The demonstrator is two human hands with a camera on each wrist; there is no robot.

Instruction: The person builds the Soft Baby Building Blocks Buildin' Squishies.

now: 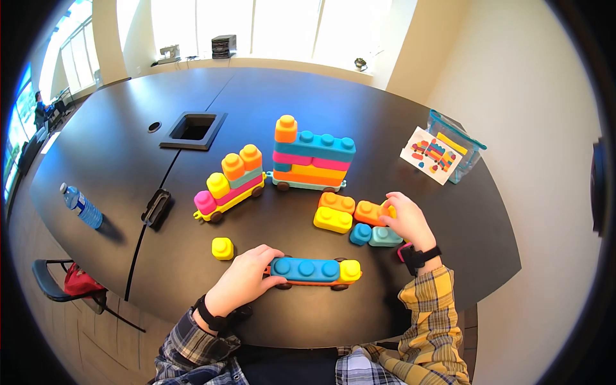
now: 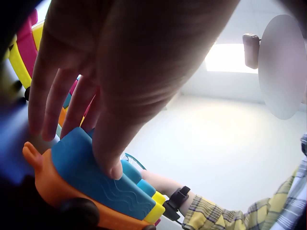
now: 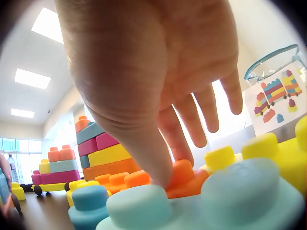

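Observation:
My left hand (image 1: 245,276) grips the left end of an orange toy train car, thumb on the near side and fingers on the far side. On that car sit a long blue block (image 1: 305,269) and a small yellow block (image 1: 350,270) at its right end. Thumb and index finger of my right hand (image 1: 410,221) pinch an orange block (image 3: 184,179); the other fingers extend past it. Close around that hand lie a pale teal block (image 1: 385,237), a small blue block (image 1: 360,234) and a yellow block (image 1: 333,220).
Farther back stand two loaded cars, one with a tall stack (image 1: 313,160), one with a stepped stack (image 1: 231,186). A single yellow block (image 1: 222,248) lies left. A picture card (image 1: 431,156) leans on a clear bag (image 1: 471,151). A water bottle (image 1: 82,206) stands far left.

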